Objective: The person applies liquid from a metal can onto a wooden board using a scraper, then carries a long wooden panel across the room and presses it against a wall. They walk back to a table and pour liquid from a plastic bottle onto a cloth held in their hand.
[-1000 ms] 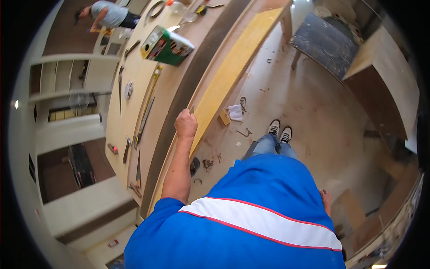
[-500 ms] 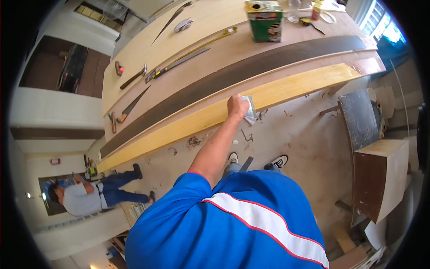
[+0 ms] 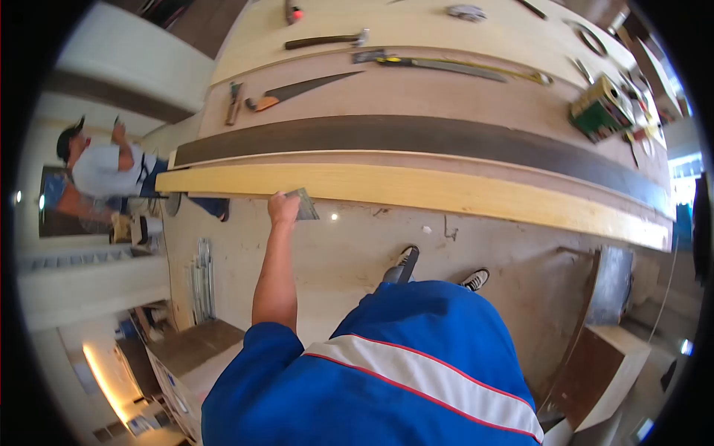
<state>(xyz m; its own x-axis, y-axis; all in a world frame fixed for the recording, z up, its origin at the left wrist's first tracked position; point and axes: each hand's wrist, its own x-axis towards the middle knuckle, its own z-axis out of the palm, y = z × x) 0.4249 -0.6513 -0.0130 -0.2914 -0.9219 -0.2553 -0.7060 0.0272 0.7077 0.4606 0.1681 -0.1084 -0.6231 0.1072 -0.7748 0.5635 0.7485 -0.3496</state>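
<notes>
One scraper (image 3: pixel 306 206), one yellow board (image 3: pixel 372 183), one green tin (image 3: pixel 593 117)

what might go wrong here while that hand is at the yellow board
The flat grey piece in the left hand might slip at the near edge of the yellow board and scrape bare knuckles. The handsaw lies uncovered on the table, so reaching across could catch a hand. Scraps on the floor near the shoes could perhaps trip a step.

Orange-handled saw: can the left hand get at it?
Probably, with a lean: nothing covers the saw past the dark strip, but the left hand holds a flat grey piece.
</notes>
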